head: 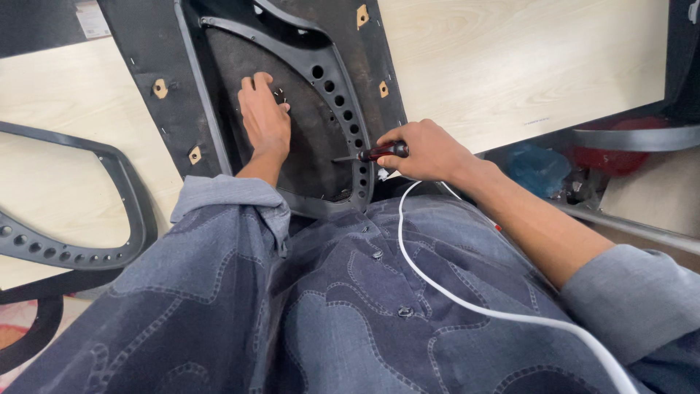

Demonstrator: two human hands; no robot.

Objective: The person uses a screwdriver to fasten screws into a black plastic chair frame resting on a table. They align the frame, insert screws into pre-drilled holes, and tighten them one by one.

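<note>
- The screwdriver [368,154], dark red handle, looks light and rigid; best gripped round the handle.
- The right hand [430,152] wraps it, tip at the perforated chair frame [343,102].
- The left hand [264,117] presses flat, fingers loosely spread, on the black seat panel [306,138].
- A white cable [467,303] crosses the lap.

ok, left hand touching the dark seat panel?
Touching. The head view shows the left hand lying flat, fingers spread, on the dark seat panel, with no gap visible beneath it.
</note>
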